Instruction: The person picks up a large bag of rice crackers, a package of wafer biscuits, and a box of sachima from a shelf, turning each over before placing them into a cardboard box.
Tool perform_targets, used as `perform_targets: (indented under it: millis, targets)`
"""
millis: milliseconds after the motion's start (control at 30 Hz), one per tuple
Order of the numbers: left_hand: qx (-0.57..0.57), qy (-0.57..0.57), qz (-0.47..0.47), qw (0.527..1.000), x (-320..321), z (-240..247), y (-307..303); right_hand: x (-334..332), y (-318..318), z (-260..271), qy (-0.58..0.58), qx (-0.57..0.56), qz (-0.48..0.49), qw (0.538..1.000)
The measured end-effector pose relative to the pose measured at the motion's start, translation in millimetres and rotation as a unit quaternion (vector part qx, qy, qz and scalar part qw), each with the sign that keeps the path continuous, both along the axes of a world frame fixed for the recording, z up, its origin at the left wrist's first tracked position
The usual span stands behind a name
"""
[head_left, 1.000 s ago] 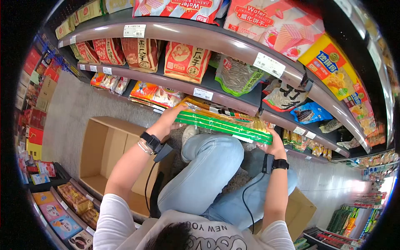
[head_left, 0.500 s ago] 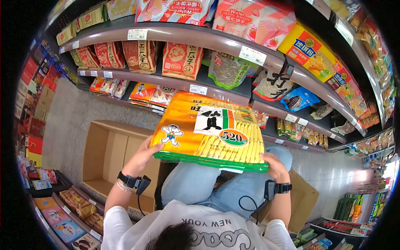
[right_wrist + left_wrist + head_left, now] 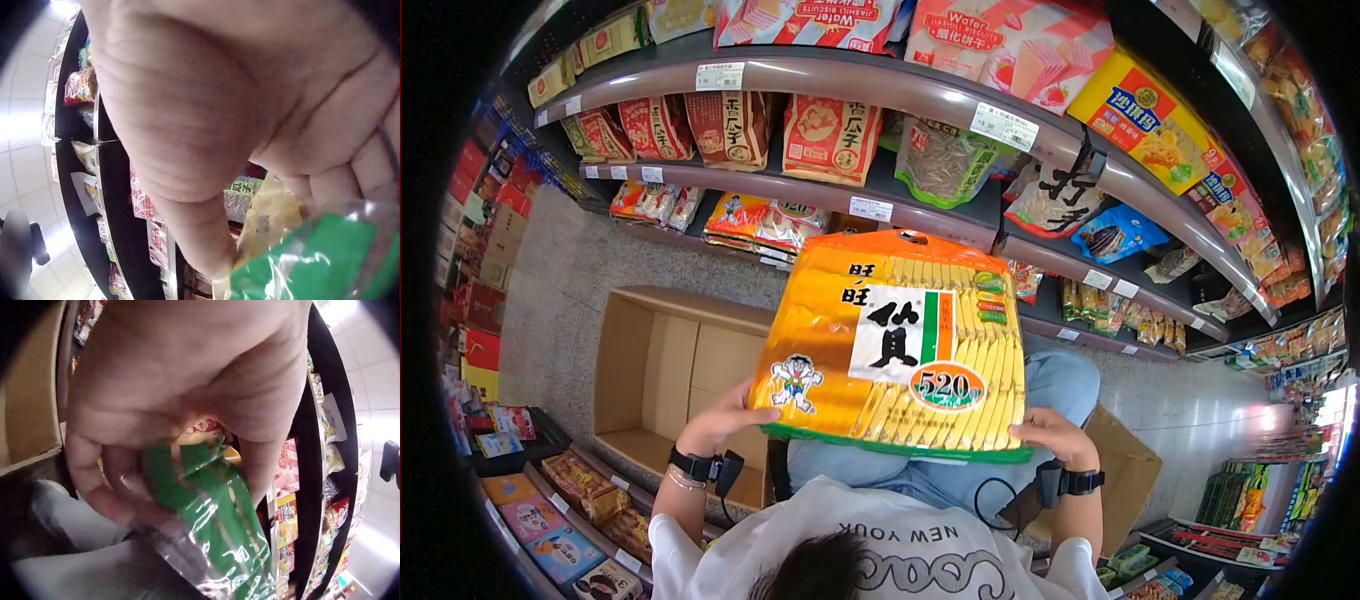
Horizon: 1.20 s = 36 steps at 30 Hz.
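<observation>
- Curved store shelves (image 3: pixel 800 200) arc across the background, their outer ends lost in the dark rim of the head view.
- Grey floor (image 3: pixel 565 260) shows left of the open cardboard box (image 3: pixel 725 350) and again at far right.
- Seated low, the person holds the large orange-and-yellow snack bag (image 3: pixel 900 350) above their lap, its top edge near the lower shelf's front.
- Both hands grip its lower corners: the left hand (image 3: pixel 725 422) at one, the right hand (image 3: pixel 1058 440) at the other, thumbs on the printed face; the head view hides most fingers underneath.
- Up close, the wrist views cut off both hands; clear wrap and glare blur the green edge.
- Beneath the bag, the jeans (image 3: pixel 1060 385) are mostly covered; the box's near side is partly hidden by the left arm.
</observation>
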<state>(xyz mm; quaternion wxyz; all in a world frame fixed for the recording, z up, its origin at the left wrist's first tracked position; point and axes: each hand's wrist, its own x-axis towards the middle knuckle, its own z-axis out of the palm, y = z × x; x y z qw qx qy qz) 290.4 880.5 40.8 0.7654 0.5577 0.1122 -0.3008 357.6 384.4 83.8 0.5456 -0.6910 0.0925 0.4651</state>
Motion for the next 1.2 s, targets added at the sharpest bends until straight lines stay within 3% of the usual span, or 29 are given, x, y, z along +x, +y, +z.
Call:
perform_targets:
  millis: [133, 233, 333, 467, 700, 800, 933, 1100, 1200]
  targets:
    - [0.013, -0.011, -0.048, 0.999, -10, -12, 3, -11, 7, 3, 0.054, 0.051, 0.041, 0.996]
    - [0.028, -0.009, -0.053, 0.998, -7, -23, 7, -5, 9, -5, 0.051, 0.132, 0.013, 0.99]
    - [0.026, -0.024, -0.04, 0.999, 1, -26, 11, 14, 20, -15, -0.037, 0.129, -0.043, 0.99]
    - [0.027, -0.06, -0.041, 0.997, 12, -25, 17, 46, 44, -12, -0.016, 0.118, -0.145, 0.982]
    - [0.006, -0.009, -0.055, 0.998, 2, -22, 29, 45, 50, -12, -0.02, 0.147, -0.109, 0.983]
    - [0.058, 0.017, -0.052, 0.997, 1, -18, 28, 34, 47, -4, -0.005, 0.126, -0.077, 0.989]
    - [0.019, 0.033, 0.026, 0.999, 21, -10, 1, 27, 46, 0, 0.012, 0.119, -0.02, 0.993]
    - [0.058, 0.05, 0.084, 0.993, 36, -6, -22, 25, 44, 0, 0.01, 0.103, -0.031, 0.994]
    - [0.057, 0.019, 0.06, 0.996, 40, -12, -19, 24, 41, -4, -0.003, 0.092, -0.044, 0.995]
